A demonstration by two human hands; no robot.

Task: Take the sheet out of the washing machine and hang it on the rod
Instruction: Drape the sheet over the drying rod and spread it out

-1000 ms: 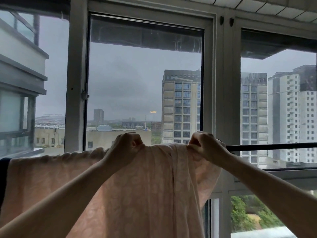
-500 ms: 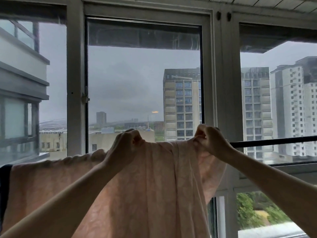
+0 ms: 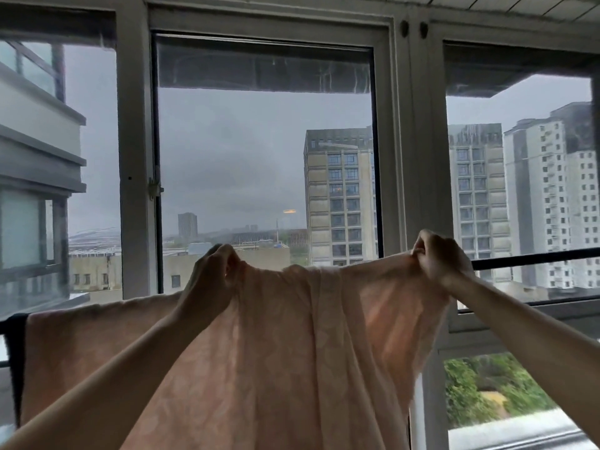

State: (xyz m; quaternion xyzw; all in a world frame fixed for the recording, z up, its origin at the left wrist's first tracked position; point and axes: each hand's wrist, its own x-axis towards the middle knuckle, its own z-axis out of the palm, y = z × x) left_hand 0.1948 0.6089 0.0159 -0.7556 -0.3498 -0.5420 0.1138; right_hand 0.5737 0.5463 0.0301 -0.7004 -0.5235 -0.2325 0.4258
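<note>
Pink sheet (image 3: 292, 352) is now stretched wider along the rod (image 3: 535, 259), left hand (image 3: 211, 277) and right hand (image 3: 441, 258) each clenching its top edge, so hanging's nearly done.

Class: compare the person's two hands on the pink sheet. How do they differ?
The left hand grips the sheet near its middle; the right hand grips its right edge. The right hand is higher, beside the bare rod; the left is lower. Both pinch the top edge.
</note>
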